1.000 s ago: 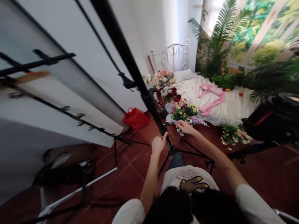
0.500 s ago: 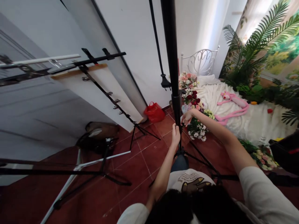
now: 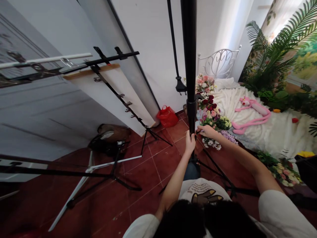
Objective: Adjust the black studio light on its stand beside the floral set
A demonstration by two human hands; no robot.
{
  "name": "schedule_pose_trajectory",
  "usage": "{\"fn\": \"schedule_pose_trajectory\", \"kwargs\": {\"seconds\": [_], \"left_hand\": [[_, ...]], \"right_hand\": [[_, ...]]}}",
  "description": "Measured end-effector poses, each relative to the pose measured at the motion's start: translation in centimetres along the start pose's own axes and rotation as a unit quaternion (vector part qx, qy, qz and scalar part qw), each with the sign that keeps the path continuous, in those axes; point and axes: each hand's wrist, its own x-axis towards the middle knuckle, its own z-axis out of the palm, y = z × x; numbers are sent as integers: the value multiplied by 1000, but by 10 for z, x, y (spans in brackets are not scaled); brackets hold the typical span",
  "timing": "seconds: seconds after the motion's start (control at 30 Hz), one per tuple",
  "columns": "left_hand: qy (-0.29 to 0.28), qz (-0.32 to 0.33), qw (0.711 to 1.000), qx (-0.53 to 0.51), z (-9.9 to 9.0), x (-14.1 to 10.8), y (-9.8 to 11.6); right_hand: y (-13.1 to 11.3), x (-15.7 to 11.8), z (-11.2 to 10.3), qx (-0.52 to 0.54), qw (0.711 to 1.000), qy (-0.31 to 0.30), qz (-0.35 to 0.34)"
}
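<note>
A black light stand [image 3: 190, 59] rises upright directly before me, its legs spread on the floor. My left hand [image 3: 190, 142] is wrapped around the pole's lower section. Beside it, my right hand [image 3: 207, 131] pinches a small dark knob on the pole's right side; the fingertips partly hide it. Further up the pole sits a black collar [image 3: 191, 100]. A black power plug [image 3: 181, 86] dangles on its cord just left of the pole.
Left stands a backdrop frame with clips [image 3: 128, 103] and white sheets. A red plastic bag [image 3: 167, 116] lies by the wall. Other stand legs [image 3: 94, 172] cross the left floor. Right are artificial flowers [image 3: 210, 114], a white-draped bed [image 3: 223, 99], a pink plush toy [image 3: 255, 109] and palm leaves [image 3: 294, 43].
My right hand has gone from loosely bent fingers near the pole to a pinch on its knob. My left hand stays on the pole. The view has shifted slightly.
</note>
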Motion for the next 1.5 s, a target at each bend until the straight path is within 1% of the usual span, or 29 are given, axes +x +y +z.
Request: {"fn": "schedule_pose_trajectory", "kwargs": {"seconds": [0.07,0.1,0.17,0.23,0.3,0.37,0.4,0.47,0.5,0.57,0.63,0.7,0.77,0.83,0.9,1.0,1.07,1.1,1.17,1.2,1.27,1.3,1.33,1.37,1.43,1.5], "left_hand": [[4,-1,1000,-1,1,0,-2],[5,-1,1000,-2,1,0,-3],[6,-1,1000,-4,1,0,-4],[3,-2,1000,-6,1,0,-6],[2,-4,1000,-7,1,0,-6],[5,-6,1000,-5,1,-1,-7],[8,-7,1000,-3,2,-1,-7],[17,-10,1000,0,2,-1,-6],[22,-13,1000,1,2,-1,-4],[24,-22,999,0,3,-2,-1],[20,-34,999,-3,2,-3,4],[18,-42,999,-9,0,-4,8],[22,-35,999,-19,-3,-7,9],[17,-15,999,-29,-5,-11,6],[-5,-3,999,-33,-7,-16,-2],[-45,-10,998,-35,-6,-22,-17],[-55,-7,998,-27,-5,-24,-24],[-57,-4,998,-19,-5,-25,-26],[-64,-8,998,-1,-7,-25,-26],[-69,-18,997,5,-7,-24,-25],[-75,-38,996,10,-9,-23,-22],[-75,-44,996,8,-9,-22,-21],[-74,-46,996,6,-9,-22,-20],[-71,-43,997,1,-8,-21,-20],[-65,-33,997,-8,-7,-21,-20],[-58,-29,998,-16,-6,-20,-20]], "right_hand": [[9,-20,18,10,996,83,-15],[12,-28,27,16,993,113,-16],[15,-38,39,30,988,153,-10],[10,-42,44,46,982,185,-5],[-7,-42,41,73,972,222,-20],[-35,-36,33,128,959,247,-61],[-51,-31,27,163,951,249,-88],[-85,-15,16,221,935,244,-132],[-101,-6,10,233,929,249,-143],[-126,15,0,225,924,270,-152],[-139,33,-10,200,924,293,-145],[-143,43,-16,176,926,305,-139],[-138,45,-16,158,929,308,-133],[-128,38,-7,141,932,313,-113],[-114,28,11,130,937,317,-68],[-92,15,46,134,939,317,16],[-81,11,64,143,936,318,44],[-77,10,68,147,935,320,45],[-69,9,66,154,939,307,24],[-64,8,61,161,946,280,3],[-51,3,45,185,964,187,-44],[-42,0,37,203,967,138,-62],[-31,-5,31,222,967,100,-69],[-21,-9,26,238,966,82,-66],[0,-16,24,253,962,87,-46],[15,-20,31,250,961,114,-33]]}}
